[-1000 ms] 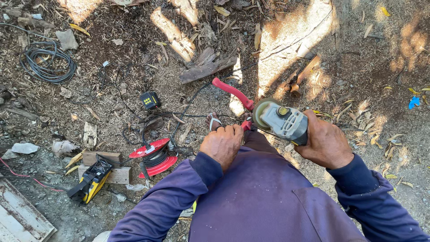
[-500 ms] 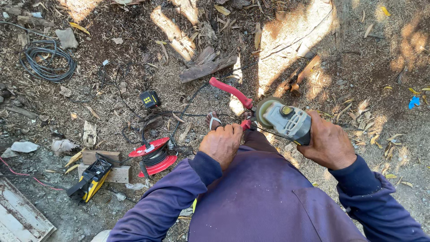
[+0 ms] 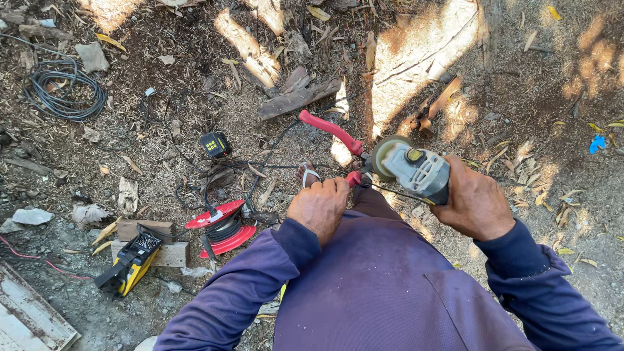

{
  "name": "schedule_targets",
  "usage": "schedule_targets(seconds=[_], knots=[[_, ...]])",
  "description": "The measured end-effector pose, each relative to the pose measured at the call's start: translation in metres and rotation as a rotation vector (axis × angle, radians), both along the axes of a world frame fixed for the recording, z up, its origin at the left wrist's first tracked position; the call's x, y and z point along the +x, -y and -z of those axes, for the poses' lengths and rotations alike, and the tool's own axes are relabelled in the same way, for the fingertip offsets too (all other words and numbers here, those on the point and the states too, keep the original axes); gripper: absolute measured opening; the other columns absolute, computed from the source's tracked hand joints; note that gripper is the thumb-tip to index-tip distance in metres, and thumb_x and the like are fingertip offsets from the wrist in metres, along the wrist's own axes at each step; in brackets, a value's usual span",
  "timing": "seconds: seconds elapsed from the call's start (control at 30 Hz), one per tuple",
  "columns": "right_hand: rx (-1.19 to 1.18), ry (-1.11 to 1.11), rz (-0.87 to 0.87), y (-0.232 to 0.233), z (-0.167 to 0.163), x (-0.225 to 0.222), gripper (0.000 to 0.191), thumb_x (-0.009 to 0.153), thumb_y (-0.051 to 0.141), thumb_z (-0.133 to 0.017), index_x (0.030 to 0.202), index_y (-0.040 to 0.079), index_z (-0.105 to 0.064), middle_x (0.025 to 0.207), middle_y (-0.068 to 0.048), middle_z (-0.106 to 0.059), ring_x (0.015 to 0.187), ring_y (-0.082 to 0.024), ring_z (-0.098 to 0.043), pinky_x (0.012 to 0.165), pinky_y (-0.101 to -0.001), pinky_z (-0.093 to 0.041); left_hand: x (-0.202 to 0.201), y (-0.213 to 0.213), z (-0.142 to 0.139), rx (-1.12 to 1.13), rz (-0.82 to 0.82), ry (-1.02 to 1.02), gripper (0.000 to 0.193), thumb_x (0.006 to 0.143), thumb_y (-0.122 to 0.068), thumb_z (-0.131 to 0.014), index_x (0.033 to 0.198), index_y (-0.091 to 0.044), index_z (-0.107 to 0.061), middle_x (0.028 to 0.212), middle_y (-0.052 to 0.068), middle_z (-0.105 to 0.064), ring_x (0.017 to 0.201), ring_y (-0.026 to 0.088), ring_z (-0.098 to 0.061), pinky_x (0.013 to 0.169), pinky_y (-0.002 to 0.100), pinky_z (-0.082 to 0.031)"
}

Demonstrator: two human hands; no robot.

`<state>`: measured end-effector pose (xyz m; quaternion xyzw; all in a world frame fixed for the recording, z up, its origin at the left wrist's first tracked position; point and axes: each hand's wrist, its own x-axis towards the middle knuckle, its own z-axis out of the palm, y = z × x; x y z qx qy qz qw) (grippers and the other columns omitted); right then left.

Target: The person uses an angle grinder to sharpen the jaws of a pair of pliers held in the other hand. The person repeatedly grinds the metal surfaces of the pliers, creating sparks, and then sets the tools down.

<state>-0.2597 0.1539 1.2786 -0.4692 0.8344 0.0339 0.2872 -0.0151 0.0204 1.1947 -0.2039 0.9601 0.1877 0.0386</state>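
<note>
The angle grinder (image 3: pixel 416 170) sits in front of the person's purple-clad chest, its grey body lying with the long axis running from lower right to upper left and the round disc end pointing up-left. The right hand (image 3: pixel 476 203) wraps its fingers closed around the grinder's rear body. Just left of the grinder, the red-handled pliers (image 3: pixel 338 140) cross at the disc end, one handle slanting away up-left, the other short in the fist. The left hand (image 3: pixel 320 207) curls its fingers tight on that lower handle. Well left of the grinder lie a red cable reel (image 3: pixel 221 227), a yellow welding machine (image 3: pixel 132 261) and a coil of black cable (image 3: pixel 64 88).
</note>
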Motion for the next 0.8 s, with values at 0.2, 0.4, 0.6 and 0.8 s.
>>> schedule_targets(seconds=[0.2, 0.4, 0.6, 0.8], knots=[[-0.015, -0.012, -0.032, 0.0034, -0.0035, -0.0008, 0.070, 0.065, 0.019, -0.083, 0.126, 0.007, -0.049, 0.090, -0.021, -0.073, 0.083, -0.041, -0.074, 0.077, -0.0514, -0.060, 0.0002, 0.0023, -0.0007, 0.020, 0.000, -0.001, 0.030, 0.090, -0.017, -0.059, 0.115, 0.000, -0.058, 0.084, 0.009, -0.066, 0.070, 0.022, -0.069, 0.055, 0.035, -0.057], [-0.020, -0.001, -0.027, 0.0029, -0.0068, 0.0027, 0.069, 0.065, 0.018, -0.082, 0.125, 0.007, -0.050, 0.090, -0.022, -0.073, 0.082, -0.042, -0.074, 0.076, -0.0518, -0.060, -0.0015, 0.0039, -0.0022, 0.024, -0.007, 0.012, 0.032, 0.089, -0.017, -0.060, 0.116, 0.001, -0.058, 0.084, 0.010, -0.066, 0.070, 0.023, -0.070, 0.054, 0.035, -0.057], [-0.012, -0.025, -0.025, 0.0051, -0.0057, 0.0028, 0.070, 0.067, 0.019, -0.082, 0.127, 0.006, -0.048, 0.090, -0.022, -0.072, 0.081, -0.041, -0.074, 0.077, -0.0505, -0.061, -0.0031, 0.0065, -0.0028, 0.021, -0.022, 0.018, 0.027, 0.091, -0.016, -0.059, 0.112, -0.001, -0.058, 0.084, 0.009, -0.066, 0.070, 0.022, -0.070, 0.054, 0.035, -0.057], [0.008, -0.015, -0.058, 0.0053, -0.0060, 0.0038, 0.071, 0.065, 0.018, -0.082, 0.127, 0.007, -0.049, 0.089, -0.020, -0.072, 0.080, -0.039, -0.075, 0.076, -0.0499, -0.061, -0.0054, 0.0078, -0.0045, 0.032, -0.035, 0.028, 0.024, 0.092, -0.016, -0.059, 0.111, -0.002, -0.058, 0.084, 0.009, -0.067, 0.070, 0.022, -0.071, 0.053, 0.035, -0.057]])
